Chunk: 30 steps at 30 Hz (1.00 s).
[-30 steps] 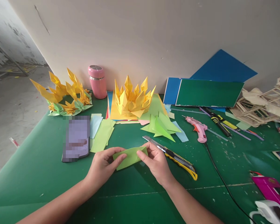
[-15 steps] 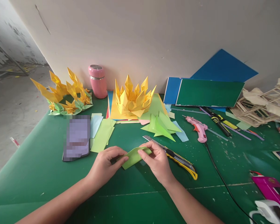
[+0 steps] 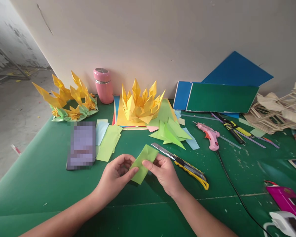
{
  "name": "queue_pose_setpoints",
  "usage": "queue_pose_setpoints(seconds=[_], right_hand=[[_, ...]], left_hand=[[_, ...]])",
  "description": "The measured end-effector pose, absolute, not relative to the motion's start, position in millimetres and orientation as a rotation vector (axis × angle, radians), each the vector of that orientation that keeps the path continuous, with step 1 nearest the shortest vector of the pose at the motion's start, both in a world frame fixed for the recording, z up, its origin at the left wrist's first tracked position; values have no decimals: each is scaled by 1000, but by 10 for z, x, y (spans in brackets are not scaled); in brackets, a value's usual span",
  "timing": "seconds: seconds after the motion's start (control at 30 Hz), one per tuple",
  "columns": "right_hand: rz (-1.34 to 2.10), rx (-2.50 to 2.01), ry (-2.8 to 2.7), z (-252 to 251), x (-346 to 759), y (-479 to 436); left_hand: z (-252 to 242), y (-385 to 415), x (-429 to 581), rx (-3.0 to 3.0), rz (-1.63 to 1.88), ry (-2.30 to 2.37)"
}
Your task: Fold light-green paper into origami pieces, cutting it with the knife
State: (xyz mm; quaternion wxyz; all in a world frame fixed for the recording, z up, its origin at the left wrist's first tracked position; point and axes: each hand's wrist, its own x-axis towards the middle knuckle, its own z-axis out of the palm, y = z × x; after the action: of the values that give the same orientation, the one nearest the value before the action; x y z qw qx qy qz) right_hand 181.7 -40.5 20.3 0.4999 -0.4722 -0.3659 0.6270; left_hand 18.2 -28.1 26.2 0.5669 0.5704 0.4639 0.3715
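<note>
A small rectangle of green paper (image 3: 145,158) is held tilted above the table between both hands. My left hand (image 3: 118,172) pinches its lower left edge, thumb on top and fingers behind. My right hand (image 3: 164,169) grips the right side, with the thumb lying across the paper's face. Just beyond my right hand lies a yellow utility knife (image 3: 189,169), its blade out. Flat green paper strips (image 3: 108,143) rest to the left of the paper, and folded green pieces (image 3: 170,133) lie behind it.
Yellow folded-paper crowns stand at the back, one (image 3: 141,105) on coloured sheets, another (image 3: 74,102) at left. Nearby are a pink flask (image 3: 104,87), a phone (image 3: 82,144), a pink glue gun (image 3: 209,135) with its cord, coloured boards (image 3: 222,98) and a wooden stick model (image 3: 273,113).
The green paper has turned from nearly edge-on to more upright, so its broad face shows. Both hands keep hold of it, with small shifts of the fingers.
</note>
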Motion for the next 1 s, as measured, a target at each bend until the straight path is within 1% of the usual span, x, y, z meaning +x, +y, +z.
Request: queue_pose_setpoints(seconds=[0.23,0.53,1.0], right_hand=[[1503,-1144,-913,175,1823,-404],[1499,-1173,-935,191,1821,-405],[1488,-1165,-938,231,1813,-399]], left_hand=[[285,-293,179,1452,955,1153],[295,-265,157,1656,1094,1065],[295,-248,131,1680,1097,1115]])
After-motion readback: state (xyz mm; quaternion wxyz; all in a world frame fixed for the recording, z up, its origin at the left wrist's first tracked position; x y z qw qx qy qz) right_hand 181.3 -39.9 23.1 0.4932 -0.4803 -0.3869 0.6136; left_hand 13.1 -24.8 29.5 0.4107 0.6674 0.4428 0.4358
